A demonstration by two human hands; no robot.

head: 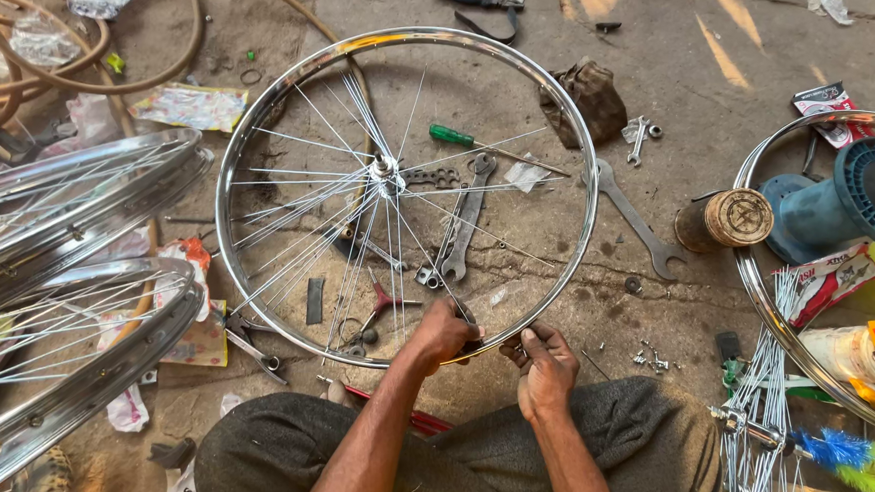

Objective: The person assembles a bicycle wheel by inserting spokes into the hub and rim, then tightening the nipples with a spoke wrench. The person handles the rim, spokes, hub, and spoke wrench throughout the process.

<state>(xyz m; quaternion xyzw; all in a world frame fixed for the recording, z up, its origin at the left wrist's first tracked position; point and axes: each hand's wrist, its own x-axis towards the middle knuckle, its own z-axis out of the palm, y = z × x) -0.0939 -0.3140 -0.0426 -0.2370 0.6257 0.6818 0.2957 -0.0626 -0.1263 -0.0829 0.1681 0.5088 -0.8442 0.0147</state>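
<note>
Seated on the floor, a person braced a bicycle rim (pixel 268 104) flat; the left hand (pixel 444 334) pinched a spoke (pixel 427 257), the right hand (pixel 547 368) gripped the rim's edge, 2 wrenches (pixel 468 218) within reach.

Soft, even daylight fills the scene, with warm sun stripes on the floor (pixel 721 47) at far right. Glare streaks the chrome wheel rim (pixel 367 42) along its far arc, shadows stay faint, and the picture bows at left and right edges, focus crisp centrally.

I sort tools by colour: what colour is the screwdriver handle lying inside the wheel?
Green: the screwdriver handle shows best in the head view.
</note>
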